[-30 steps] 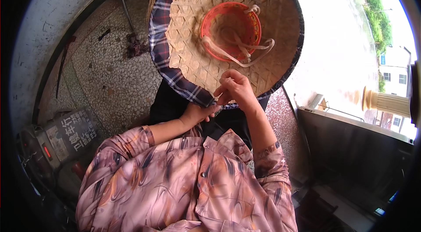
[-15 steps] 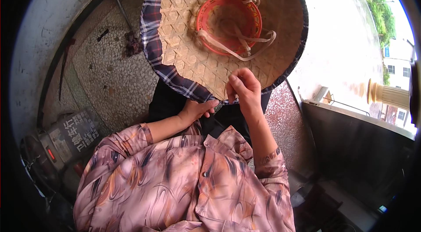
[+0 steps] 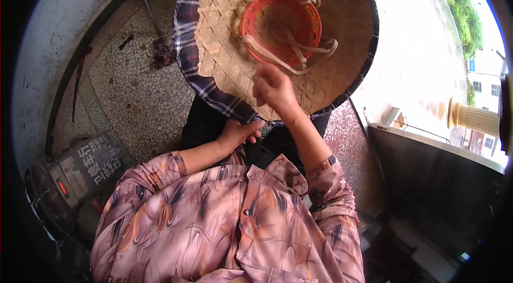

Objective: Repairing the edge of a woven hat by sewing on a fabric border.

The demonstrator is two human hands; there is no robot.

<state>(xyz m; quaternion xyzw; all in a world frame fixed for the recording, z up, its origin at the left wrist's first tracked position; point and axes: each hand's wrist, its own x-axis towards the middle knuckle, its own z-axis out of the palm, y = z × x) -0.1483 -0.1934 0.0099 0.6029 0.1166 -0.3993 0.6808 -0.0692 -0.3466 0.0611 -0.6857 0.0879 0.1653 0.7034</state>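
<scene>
A wide woven bamboo hat [image 3: 223, 24] rests inner side up over my lap. Dark plaid cloth [image 3: 186, 42] wraps its edge, broad on the left and narrow on the right. At its middle is a red plastic head ring [image 3: 249, 11], with a pale cloth strap [image 3: 272, 59] lying loosely across it. My left hand [image 3: 238, 134] is closed on the near edge of the hat, thumb over the plaid cloth. Above the weave, below the red ring, my right hand [image 3: 274, 90] is raised with its fingers pinched together. Whatever it pinches, if anything, is too small to make out.
Speckled stone floor [image 3: 128, 77] lies to the left, with a dark pole [image 3: 143, 0] slanting down to it. A dark bag-like object [image 3: 88, 163] sits at the lower left. On the right stand a dark panel [image 3: 433, 176] and a bright opening to the outside.
My right hand has moved up and to the left, away from the hat's near edge and over the weave. My left hand keeps its hold on the edge.
</scene>
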